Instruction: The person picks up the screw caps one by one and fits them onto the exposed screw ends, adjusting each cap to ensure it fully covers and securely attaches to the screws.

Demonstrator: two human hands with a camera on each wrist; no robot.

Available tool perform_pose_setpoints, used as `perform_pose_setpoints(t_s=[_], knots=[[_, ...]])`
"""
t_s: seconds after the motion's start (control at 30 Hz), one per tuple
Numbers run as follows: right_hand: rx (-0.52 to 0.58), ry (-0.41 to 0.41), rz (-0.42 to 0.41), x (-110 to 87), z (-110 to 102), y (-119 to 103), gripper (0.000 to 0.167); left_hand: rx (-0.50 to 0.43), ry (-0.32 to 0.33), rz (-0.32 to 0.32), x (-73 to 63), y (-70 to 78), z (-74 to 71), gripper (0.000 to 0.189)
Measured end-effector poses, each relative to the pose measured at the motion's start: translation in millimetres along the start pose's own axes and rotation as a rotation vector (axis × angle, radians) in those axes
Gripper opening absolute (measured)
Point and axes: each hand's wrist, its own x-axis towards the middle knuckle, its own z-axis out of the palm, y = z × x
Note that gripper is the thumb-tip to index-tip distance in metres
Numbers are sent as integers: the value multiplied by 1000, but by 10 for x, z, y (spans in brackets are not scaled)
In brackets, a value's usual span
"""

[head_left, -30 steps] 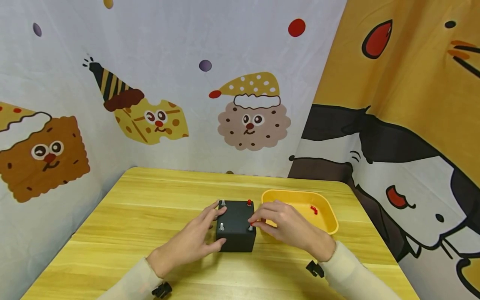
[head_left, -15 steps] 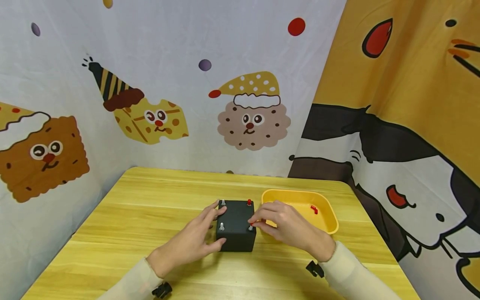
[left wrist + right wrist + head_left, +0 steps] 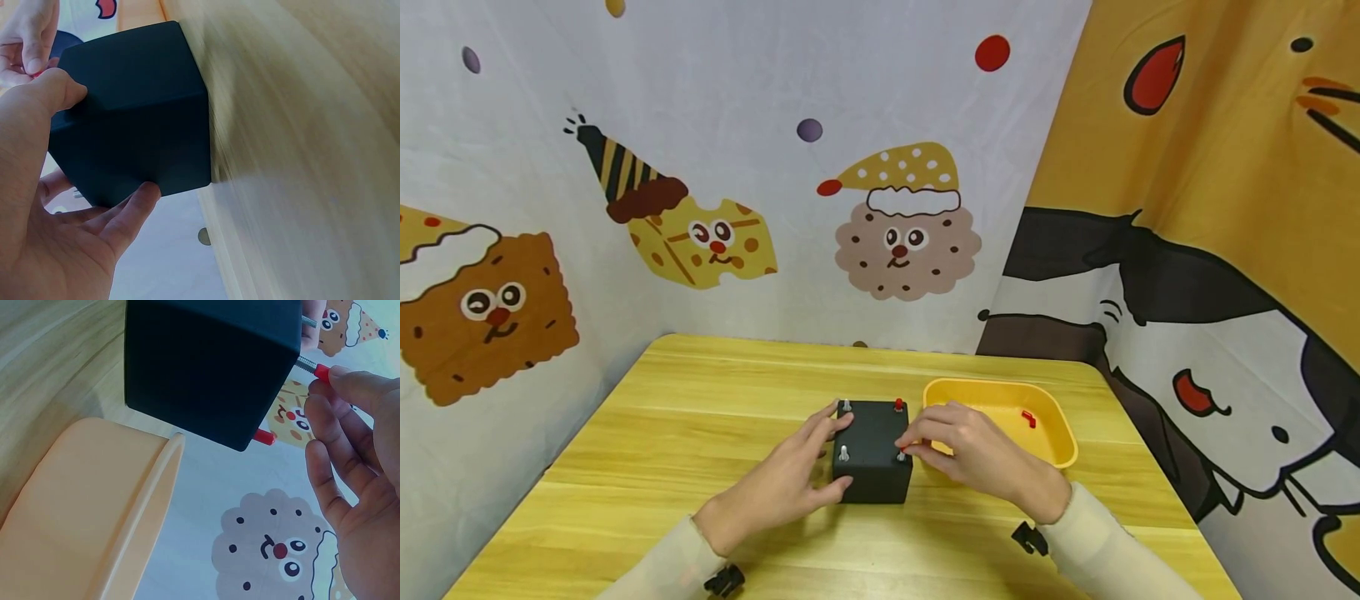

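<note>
A black box (image 3: 872, 442) stands on the table, with a threaded metal bolt upright near each top corner. My left hand (image 3: 782, 475) grips the box from its left side, thumb at the front and fingers along the far left; the left wrist view shows the same hold on the box (image 3: 137, 106). Between thumb and fingertips my right hand (image 3: 970, 442) pinches a red cap (image 3: 322, 373) at the tip of the near right bolt (image 3: 305, 363). Another red cap (image 3: 898, 404) covers the far right bolt. Both left bolts, such as the near one (image 3: 843, 453), are bare.
A yellow tray (image 3: 1067, 433) stands just right of the box, partly behind my right hand. In it lie a few small red caps (image 3: 1029, 419). The wooden table (image 3: 700, 400) reaches back to a printed cloth (image 3: 805, 250).
Both hands and the box stay in almost the same place. The right fingertips shift very slightly at the red cap on the near right bolt.
</note>
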Motion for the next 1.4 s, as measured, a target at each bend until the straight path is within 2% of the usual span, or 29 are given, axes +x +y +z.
perform_pose_setpoints(t_s=[0.33, 1.4], knots=[[1, 16, -38, -4, 20, 31, 28, 8, -1, -14, 5, 1, 3, 86], [-9, -27, -30, -9, 29, 24, 24, -22, -9, -18, -1, -1, 1, 86]])
